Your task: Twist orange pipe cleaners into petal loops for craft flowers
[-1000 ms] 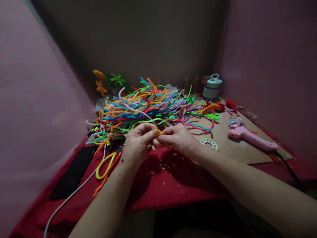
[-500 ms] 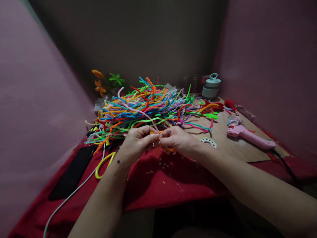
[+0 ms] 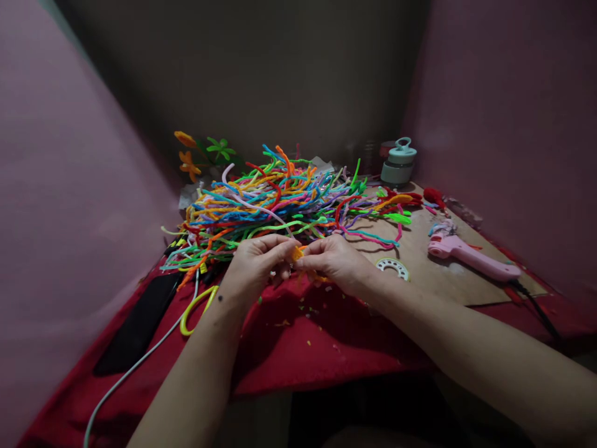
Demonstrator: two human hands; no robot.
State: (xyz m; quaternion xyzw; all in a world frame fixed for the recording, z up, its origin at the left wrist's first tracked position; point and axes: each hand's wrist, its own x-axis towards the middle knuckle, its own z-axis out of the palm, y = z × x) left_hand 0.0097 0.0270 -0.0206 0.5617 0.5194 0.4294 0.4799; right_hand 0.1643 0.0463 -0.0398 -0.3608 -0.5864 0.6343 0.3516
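Only one cam, worn on the head. It looked forward and down at the red-cloth-covered worktop [image 3: 336,351], close in, with the left hand [image 3: 254,267] and right hand [image 3: 338,264] mid-frame.

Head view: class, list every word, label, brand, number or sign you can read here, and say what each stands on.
None can be read.
White arc-shaped piece: dark marks, too small to read.
Pink glue gun, teal-lidded container: no print visible.
Orange pipe cleaner pinched by left hand and right hand: no print.
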